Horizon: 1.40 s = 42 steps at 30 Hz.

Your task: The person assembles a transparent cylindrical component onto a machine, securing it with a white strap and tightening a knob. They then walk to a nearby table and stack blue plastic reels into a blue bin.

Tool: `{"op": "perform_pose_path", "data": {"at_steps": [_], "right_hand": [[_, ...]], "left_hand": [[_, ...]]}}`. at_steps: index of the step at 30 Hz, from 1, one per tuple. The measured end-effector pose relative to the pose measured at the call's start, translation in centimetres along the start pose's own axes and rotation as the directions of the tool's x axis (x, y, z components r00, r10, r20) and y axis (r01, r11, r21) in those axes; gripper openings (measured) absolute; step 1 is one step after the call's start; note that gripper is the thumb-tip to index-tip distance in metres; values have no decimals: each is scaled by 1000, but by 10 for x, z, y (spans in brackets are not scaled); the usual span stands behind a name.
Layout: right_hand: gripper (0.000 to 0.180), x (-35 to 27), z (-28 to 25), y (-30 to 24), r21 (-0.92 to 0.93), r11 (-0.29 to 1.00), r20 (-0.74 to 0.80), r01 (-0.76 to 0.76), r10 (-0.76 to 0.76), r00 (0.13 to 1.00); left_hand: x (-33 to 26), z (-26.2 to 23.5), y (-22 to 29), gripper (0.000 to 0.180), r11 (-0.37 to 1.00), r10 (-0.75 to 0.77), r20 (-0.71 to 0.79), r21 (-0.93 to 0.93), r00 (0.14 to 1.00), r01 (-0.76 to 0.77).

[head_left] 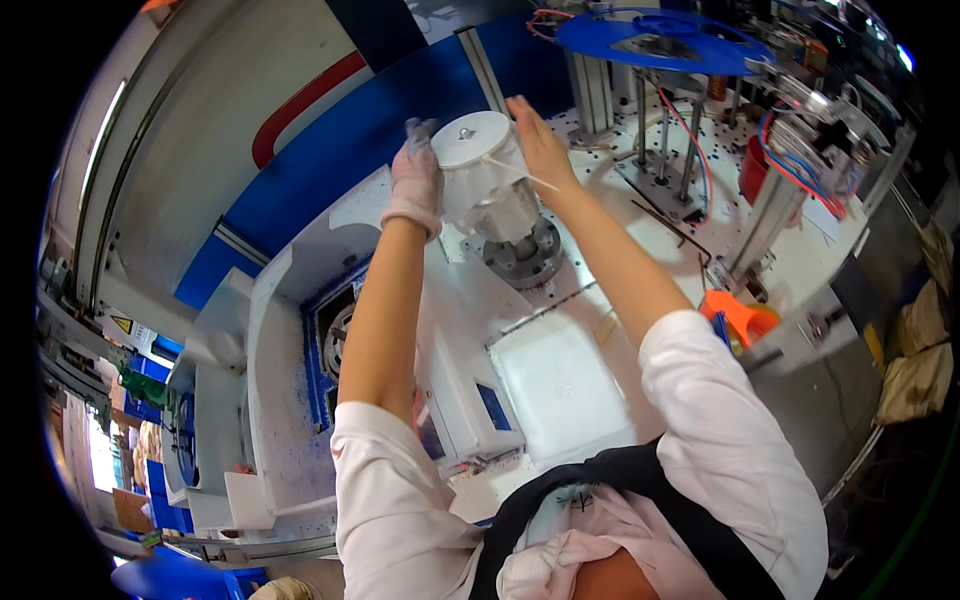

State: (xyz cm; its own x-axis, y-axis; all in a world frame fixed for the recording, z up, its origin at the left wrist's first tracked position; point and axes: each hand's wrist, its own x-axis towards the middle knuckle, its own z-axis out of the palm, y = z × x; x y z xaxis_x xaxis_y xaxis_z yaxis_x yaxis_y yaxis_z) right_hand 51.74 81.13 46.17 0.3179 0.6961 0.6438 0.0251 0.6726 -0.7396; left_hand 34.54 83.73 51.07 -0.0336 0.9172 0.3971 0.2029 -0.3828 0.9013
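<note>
A translucent canister (475, 190) with a round white lid (470, 138) stands at the upper middle, between my two hands. A small metal fitting sits on the lid, and a thin white strip sticks out to the right. My left hand (416, 175), in a pale glove, presses on the canister's left side, its fingertips blurred. My bare right hand (543, 148) lies along the right side with fingers fairly straight. Below the canister is a dark round metal base (525, 260); whether the two touch, I cannot tell.
A blue spoked disc (660, 38) on metal posts stands at the far right, beside tubes and wires. Dark pellets dot the white worktop (600, 190). Hex keys (672, 225) lie there. An orange funnel-like piece (738, 318) is at the right edge, a white square lid (562, 385) nearer me.
</note>
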Motion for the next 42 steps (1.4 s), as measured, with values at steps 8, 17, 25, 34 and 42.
{"op": "perform_pose_path", "data": {"at_steps": [8,17,25,34,42], "right_hand": [[26,-54,-6,-41,482,702,-54,-525,622,782],[35,-86,-22,-49,386,801,-217,-458,561,799],[33,-307,-231,-176,-589,545,470,597,-369,801],[51,-284,-338,-144,-875,468,212,126,136,968],[42,-294,-368,-163,-906,381,282,186,213,935]], "left_hand": [[-82,-11,39,42,-97,752,554,630,358,-771],[-78,-1,30,15,-341,429,740,663,518,-666],[-207,-71,128,20,146,353,746,553,565,-820],[-368,-5,169,32,435,339,773,376,536,-818],[-479,74,151,24,697,270,719,313,640,-645]]}}
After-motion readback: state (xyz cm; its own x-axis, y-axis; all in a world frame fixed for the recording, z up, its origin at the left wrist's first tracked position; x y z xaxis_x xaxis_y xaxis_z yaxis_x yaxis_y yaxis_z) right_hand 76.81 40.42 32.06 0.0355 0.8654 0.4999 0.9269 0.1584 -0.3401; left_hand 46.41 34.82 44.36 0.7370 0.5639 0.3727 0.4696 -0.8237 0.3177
